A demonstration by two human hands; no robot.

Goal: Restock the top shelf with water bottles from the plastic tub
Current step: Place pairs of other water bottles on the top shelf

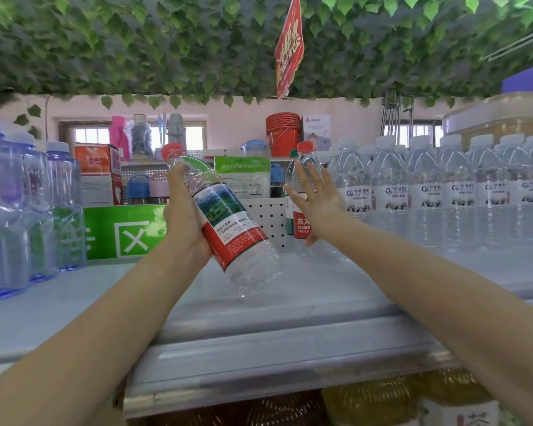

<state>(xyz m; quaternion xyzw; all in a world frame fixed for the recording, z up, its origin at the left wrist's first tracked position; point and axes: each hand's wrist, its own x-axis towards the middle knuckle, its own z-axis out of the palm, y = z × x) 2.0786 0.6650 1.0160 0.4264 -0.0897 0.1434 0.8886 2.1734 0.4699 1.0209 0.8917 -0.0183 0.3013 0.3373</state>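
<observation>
Shop shelving under leaf garlands (166, 41).
Item: top shelf (105, 302), pale, level.
Item: water bottle (225, 216), full, with a red cap and a red-and-green label. It is held tilted above mid-shelf, cap toward 11 o'clock.
Left hand (182, 216) wraps the labelled waist from 9 o'clock.
Right hand (313, 195) has its fingers straight and spread at a standing red-capped bottle (300, 226) at 1 o'clock; contact is unclear.
White-capped bottles (428, 192) are ranked at 3 o'clock.
Handling, judged: moderately heavy, with a thin yielding wall and a slick label. Grip the waist and set the base down flat.
</observation>
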